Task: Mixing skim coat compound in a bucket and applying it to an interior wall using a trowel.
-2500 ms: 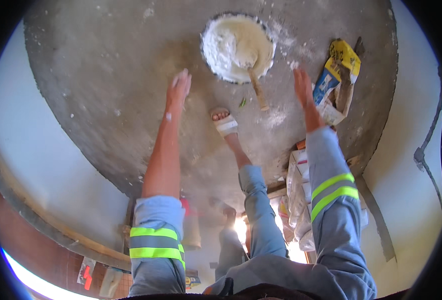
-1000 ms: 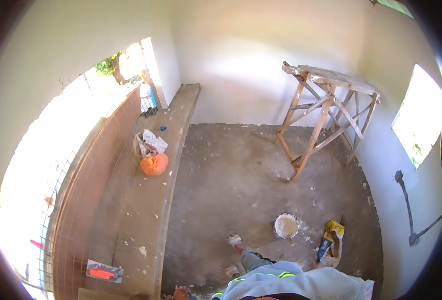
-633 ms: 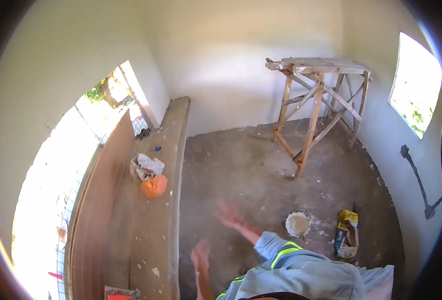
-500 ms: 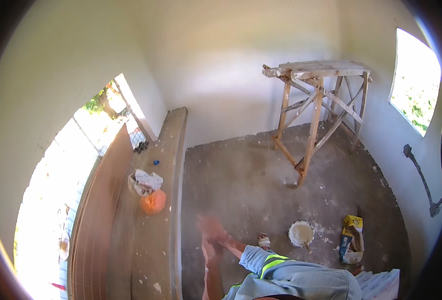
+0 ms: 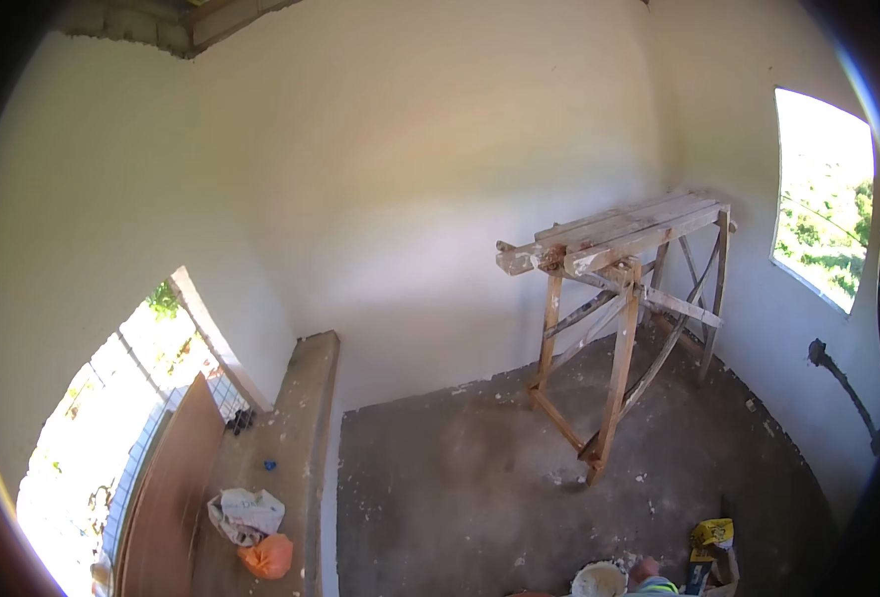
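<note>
At the lower edge my right hand (image 5: pixel 644 569) is beside the right rim of a round white bucket (image 5: pixel 584 579). Pale, whitish material fills what I see of the bucket's inside. A yellow-green band crosses the grey sleeve (image 5: pixel 661 587) at this arm. The fingers are too small and partly hidden to show whether they grip anything. My left hand is out of view. Right of the hand stands an opened yellow and dark blue paper bag (image 5: pixel 711 557) on the floor.
A wooden trestle scaffold (image 5: pixel 624 298) with a plank top stands by the back right corner. Along the left, a concrete ledge (image 5: pixel 306 428) carries a white plastic bag (image 5: pixel 248 514), an orange bag (image 5: pixel 267 557) and a small blue item (image 5: pixel 270 465). Brown boards (image 5: pixel 169 488) lean by the left window opening.
The view has tilted upward, so the room sits lower in it. My hands were together, blurred, left of the bucket; now the right one is at the bucket's right and the left is out of view.
</note>
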Tool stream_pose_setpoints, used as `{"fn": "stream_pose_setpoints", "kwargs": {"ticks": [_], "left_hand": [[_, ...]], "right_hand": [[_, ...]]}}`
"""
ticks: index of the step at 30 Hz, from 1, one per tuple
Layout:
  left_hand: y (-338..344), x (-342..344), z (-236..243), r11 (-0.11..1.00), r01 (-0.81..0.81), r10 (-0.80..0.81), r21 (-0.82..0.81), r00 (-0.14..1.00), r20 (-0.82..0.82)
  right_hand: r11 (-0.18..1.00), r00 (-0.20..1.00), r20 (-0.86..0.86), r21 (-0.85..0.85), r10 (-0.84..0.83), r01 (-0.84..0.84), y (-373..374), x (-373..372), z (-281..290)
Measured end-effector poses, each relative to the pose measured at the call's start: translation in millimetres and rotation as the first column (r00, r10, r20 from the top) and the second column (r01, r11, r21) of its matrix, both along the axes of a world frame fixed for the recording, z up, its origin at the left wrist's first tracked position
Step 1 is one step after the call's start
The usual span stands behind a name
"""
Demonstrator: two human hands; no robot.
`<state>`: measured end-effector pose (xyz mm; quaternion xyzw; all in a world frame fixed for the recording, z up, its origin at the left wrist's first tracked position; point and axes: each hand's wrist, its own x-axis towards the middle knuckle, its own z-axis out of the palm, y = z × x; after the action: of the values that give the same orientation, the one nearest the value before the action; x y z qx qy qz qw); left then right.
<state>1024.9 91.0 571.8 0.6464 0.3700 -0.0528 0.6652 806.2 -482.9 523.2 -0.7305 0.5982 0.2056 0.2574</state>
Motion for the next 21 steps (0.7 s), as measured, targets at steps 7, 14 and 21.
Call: {"fn": "stream_pose_setpoints", "kwargs": {"ticks": [7, 14, 21], "left_hand": [[-55, 152, -44, 0.986, 0.168, -0.167, -0.002, 0.975, -0.148], [-121, 298, -90, 0.904, 0.428, -0.413, 0.014, 0.881, -0.231], [-219, 471, -134, 0.466, 0.831, -0.809, 0.302, 0.539, -0.234]], "right_hand": [[0.852, 0.933, 0.136, -0.379, -0.334, 0.36, -6, -10, 2], [0.785, 0.872, 0.391, -0.421, -0.296, 0.455, 24, 127, -18], [0.677, 0.716, 0.604, -0.365, -0.351, 0.639, 22, 191, -35]]}}
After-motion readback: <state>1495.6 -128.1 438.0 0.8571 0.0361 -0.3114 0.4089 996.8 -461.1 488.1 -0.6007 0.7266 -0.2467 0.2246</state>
